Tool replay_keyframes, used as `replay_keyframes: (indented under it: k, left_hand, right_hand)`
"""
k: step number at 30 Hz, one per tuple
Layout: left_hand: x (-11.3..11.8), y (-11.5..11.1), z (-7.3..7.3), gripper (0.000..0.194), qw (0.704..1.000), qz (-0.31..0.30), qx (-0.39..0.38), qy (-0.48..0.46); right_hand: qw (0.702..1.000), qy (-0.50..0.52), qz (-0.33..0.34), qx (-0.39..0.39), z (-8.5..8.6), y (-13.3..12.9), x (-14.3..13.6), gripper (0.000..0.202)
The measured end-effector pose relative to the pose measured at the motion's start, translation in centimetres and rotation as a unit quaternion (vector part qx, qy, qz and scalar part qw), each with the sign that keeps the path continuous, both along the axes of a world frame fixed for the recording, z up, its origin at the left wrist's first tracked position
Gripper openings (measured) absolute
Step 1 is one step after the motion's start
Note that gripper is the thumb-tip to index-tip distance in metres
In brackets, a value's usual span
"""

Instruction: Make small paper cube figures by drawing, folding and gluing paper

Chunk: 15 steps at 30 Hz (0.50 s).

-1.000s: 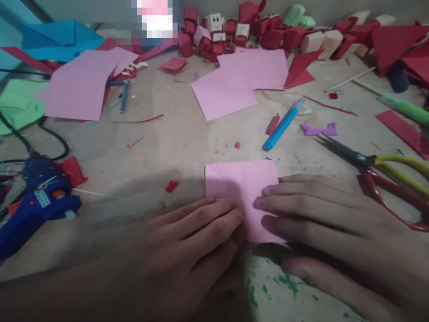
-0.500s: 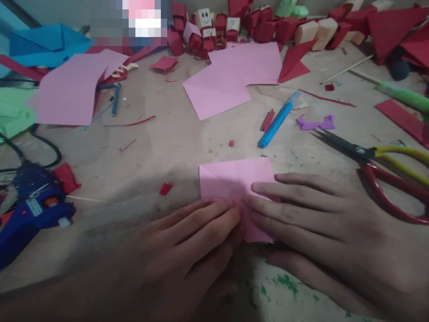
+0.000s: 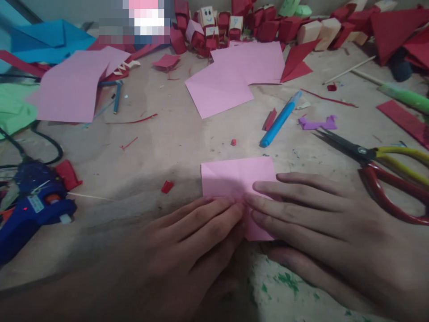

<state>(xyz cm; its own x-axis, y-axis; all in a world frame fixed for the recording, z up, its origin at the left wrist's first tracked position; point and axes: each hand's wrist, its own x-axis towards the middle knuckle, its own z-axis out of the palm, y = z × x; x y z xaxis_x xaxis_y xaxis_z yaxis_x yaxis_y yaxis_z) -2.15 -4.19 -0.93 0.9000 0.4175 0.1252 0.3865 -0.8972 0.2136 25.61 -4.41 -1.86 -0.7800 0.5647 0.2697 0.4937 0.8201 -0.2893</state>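
A small pink paper square (image 3: 221,176) with faint creases lies on the table before me. My left hand (image 3: 197,237) covers its lower left part, fingers bunched together with the tips near the paper's middle and the thumb tucked underneath, mostly hidden. My right hand (image 3: 321,223) rests flat, its slightly spread fingers lying on the paper's right side and the thumb off its lower edge. The fingertips of both hands nearly meet at the centre. Whatever part of the paper is beneath my left fingers cannot be seen.
Scissors (image 3: 363,152) with red and yellow handles lie right, near a blue pen (image 3: 281,118) and purple paper strip (image 3: 317,122). A blue glue gun (image 3: 36,201) sits left. Larger pink sheets (image 3: 219,89) and red paper blocks (image 3: 270,29) lie behind.
The view has shifted slightly, moving everything a little to the right. My left fingertips have slid a touch towards the paper's centre; my right hand stays in place on it.
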Motion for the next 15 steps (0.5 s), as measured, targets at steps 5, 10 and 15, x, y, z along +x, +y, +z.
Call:
replay_keyframes:
  k: [5, 10, 15]
  left_hand:
    - [0.29, -0.07, 0.07, 0.045, 1.000, 0.003, 0.009, -0.009]
    - [0.29, 0.11, 0.32, 0.043, 1.000, 0.008, 0.003, -0.010]
    - [-0.08, -0.22, -0.16, 0.046, 1.000, 0.022, -0.003, -0.017]
  right_hand:
    - [1.000, -0.004, -0.002, 0.012, -0.18, 0.01, 0.07, 0.030]
    - [1.000, 0.001, -0.001, 0.020, -0.06, 0.04, 0.02, 0.029]
    - [1.000, 0.011, 0.005, 0.012, 0.04, 0.25, -0.03, 0.030]
